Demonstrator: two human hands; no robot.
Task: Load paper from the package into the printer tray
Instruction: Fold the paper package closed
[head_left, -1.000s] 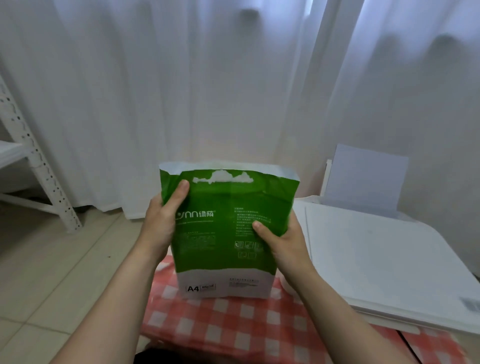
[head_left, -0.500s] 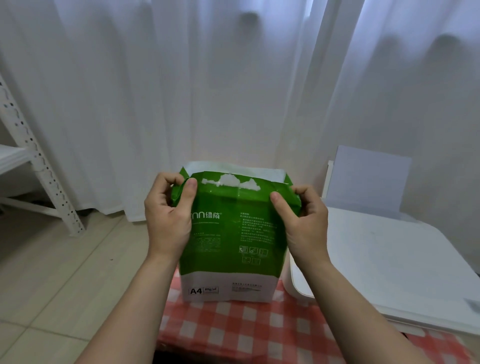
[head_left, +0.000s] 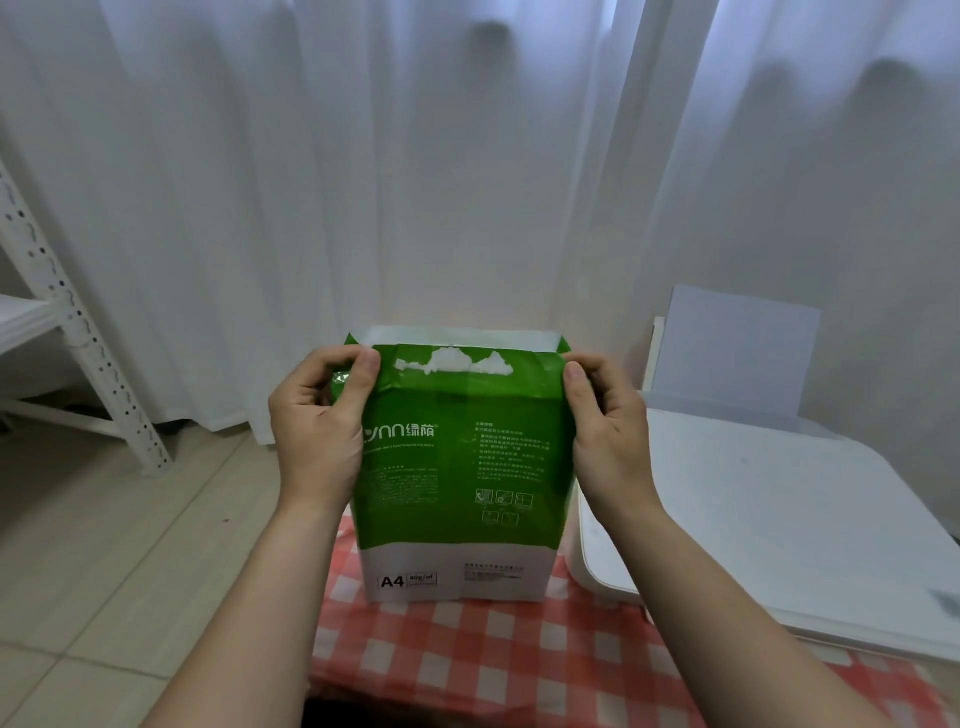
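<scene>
Package (head_left: 460, 467) upright, hands pinching corners.

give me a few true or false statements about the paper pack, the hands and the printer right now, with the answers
1. The green paper pack stands upright on the checked cloth. True.
2. Only the left hand touches the pack. False: the right hand pinches the other top corner as well.
3. The printer sits to the left of the pack. False: it is to the right.
4. A sheet already stands up at the back of the printer. True.
5. The pack lies flat on the printer's lid. False: it stands on the cloth beside the printer.
</scene>
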